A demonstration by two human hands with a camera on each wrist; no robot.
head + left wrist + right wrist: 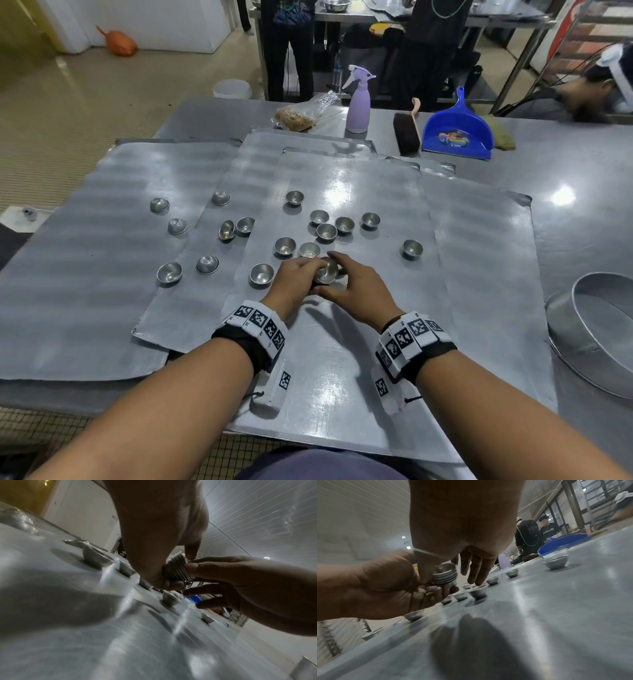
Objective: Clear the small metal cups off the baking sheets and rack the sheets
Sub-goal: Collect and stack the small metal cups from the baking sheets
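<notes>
Both hands (325,277) hold nested, ribbed-looking metal cups (177,570), seemingly tilted.

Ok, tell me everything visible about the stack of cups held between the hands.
The stack of cups is several small, shiny metal cups nested tightly, rims showing as close ridges. It is held above the baking sheet, tilted, its open mouth facing up. The left hand grips it from below, fingers curled round it; the right hand touches its side with thumb and fingertip.

The hands (327,284) hide most of the nested cup stack (327,270); its count is unclear.
</notes>
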